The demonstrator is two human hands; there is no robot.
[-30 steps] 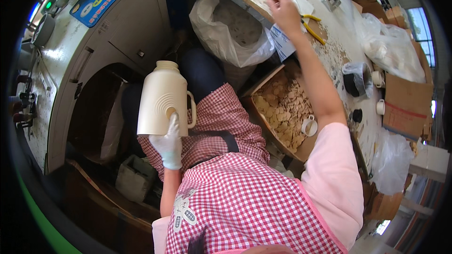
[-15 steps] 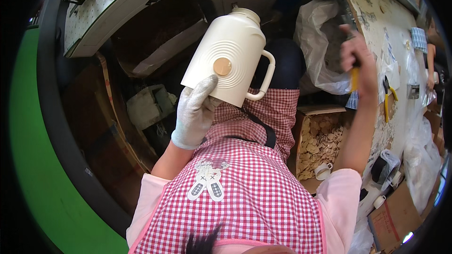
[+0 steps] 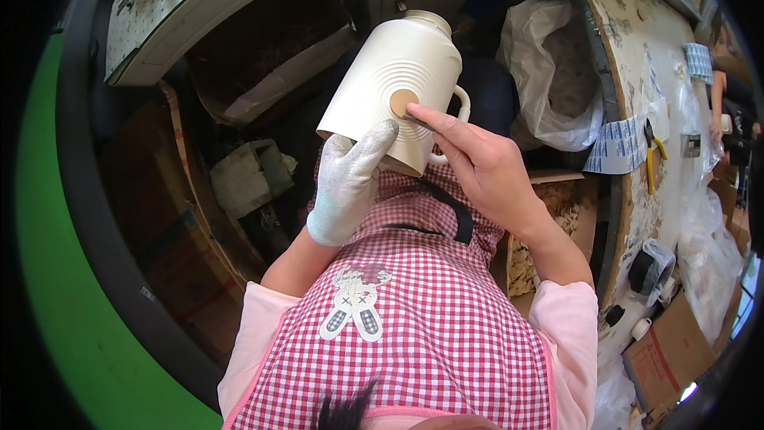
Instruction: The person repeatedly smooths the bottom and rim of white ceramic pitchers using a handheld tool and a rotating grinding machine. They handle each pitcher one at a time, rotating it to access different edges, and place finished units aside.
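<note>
The white-gloved left hand (image 3: 348, 183) grips the cream plastic jug (image 3: 372, 65) mid-frame, best held still while the bare right hand (image 3: 487, 166) pinches a thin dark tool (image 3: 413, 119) by its round tan disc (image 3: 403, 102).

Yellow-handled pliers (image 3: 651, 175) lie on the worn tabletop (image 3: 656, 36), near a blue-and-white sheet (image 3: 616, 148) that overhangs its edge. An open, whitish plastic bag (image 3: 530, 56) sits just left. Green floor (image 3: 103, 295) shows at far left.
</note>
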